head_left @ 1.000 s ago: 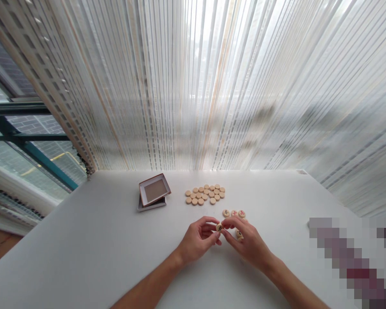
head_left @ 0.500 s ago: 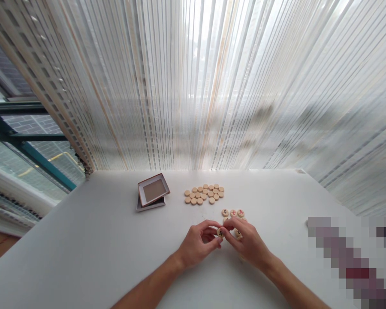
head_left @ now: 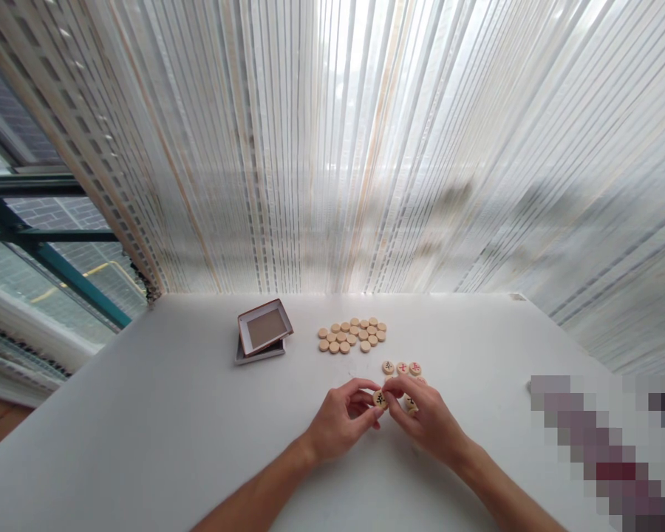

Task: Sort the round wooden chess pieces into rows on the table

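Observation:
A round wooden Chinese chess piece with a black character is held up between my two hands. My left hand grips it from the left, thumb below and fingers behind. The thumb and index finger of my right hand pinch its right edge. Just beyond my right hand, a row of face-up pieces shows a black-marked one and two red-marked ones, the nearer being a red piece. More face-up pieces, such as a black-marked piece, are partly hidden under my right hand.
Several blank-side-up pieces lie grouped at the back middle of the white table. To their left, an open box lid rests tilted on a box bottom. A sheer striped curtain hangs along the table's back edge.
The held piece has turned slightly, so its black character shows more fully. Right thumb and fingers have shifted a little on its edge. The other pieces have stayed put.

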A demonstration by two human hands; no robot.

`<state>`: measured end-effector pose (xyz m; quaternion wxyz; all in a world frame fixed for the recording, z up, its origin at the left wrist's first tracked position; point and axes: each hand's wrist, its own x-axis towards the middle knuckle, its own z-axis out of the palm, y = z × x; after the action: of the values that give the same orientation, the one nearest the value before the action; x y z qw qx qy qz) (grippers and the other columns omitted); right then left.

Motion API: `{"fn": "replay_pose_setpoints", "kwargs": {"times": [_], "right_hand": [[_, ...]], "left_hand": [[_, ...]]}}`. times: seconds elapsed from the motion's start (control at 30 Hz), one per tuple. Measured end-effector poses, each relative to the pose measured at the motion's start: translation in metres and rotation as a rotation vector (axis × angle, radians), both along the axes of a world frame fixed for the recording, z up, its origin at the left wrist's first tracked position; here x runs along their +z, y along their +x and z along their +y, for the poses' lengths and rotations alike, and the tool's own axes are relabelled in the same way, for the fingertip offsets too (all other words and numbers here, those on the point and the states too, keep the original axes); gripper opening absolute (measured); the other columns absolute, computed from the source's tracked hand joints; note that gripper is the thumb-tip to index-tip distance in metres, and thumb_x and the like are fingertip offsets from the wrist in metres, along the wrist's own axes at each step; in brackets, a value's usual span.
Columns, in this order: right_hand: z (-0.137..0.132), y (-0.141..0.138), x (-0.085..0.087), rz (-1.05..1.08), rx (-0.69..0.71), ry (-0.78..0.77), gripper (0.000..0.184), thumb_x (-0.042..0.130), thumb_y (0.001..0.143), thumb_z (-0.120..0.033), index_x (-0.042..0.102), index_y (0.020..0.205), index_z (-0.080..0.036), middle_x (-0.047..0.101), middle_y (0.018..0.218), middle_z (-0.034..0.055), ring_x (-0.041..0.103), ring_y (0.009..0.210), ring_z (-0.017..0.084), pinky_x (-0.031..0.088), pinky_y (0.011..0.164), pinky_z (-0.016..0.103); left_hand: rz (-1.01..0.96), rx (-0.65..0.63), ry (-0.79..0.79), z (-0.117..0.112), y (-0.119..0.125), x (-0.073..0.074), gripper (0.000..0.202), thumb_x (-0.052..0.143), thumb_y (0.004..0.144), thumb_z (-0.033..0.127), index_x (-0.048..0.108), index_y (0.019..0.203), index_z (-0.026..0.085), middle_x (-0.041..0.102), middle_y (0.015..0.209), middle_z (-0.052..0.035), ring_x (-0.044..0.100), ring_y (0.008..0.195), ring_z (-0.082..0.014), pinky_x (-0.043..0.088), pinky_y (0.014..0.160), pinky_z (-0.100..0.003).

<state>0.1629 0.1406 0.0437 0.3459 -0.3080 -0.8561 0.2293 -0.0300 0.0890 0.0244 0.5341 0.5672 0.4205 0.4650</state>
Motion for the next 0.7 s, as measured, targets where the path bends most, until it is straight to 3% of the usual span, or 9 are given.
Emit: {"fn": "replay_pose_setpoints", "kwargs": {"times": [0.4, 0.7], "right_hand": [[-0.0074, 0.001, 0.0092, 0.038, 0.107, -0.019, 0.023, 0.054, 0.09, -0.012, 0.058, 0.11, -0.024, 0.065, 0.095, 0.0059, 0.063, 0.087, 0.02, 0.052, 0.079, 0.035], [-0.0053, -0.0009, 0.0008, 0.02, 0.086, 0.006, 0.022, 0.058, 0.09, -0.013, 0.057, 0.108, -0.025, 0.065, 0.092, 0.0029, 0.064, 0.083, 0.017, 0.053, 0.075, 0.031]], "left_hand": [[-0.087, 0.042, 0.027, 0.0013, -0.0004, 0.003, 0.033, 0.072, 0.088, 0.038, 0.061, 0.111, 0.017, 0.073, 0.094, -0.008, 0.07, 0.073, -0.0163, 0.058, 0.071, -0.03], [-0.121, 0.021, -0.005, 0.0056, -0.0042, -0.0022, 0.034, 0.075, 0.086, 0.039, 0.062, 0.108, 0.016, 0.073, 0.095, -0.0094, 0.069, 0.074, -0.016, 0.057, 0.073, -0.03]]}}
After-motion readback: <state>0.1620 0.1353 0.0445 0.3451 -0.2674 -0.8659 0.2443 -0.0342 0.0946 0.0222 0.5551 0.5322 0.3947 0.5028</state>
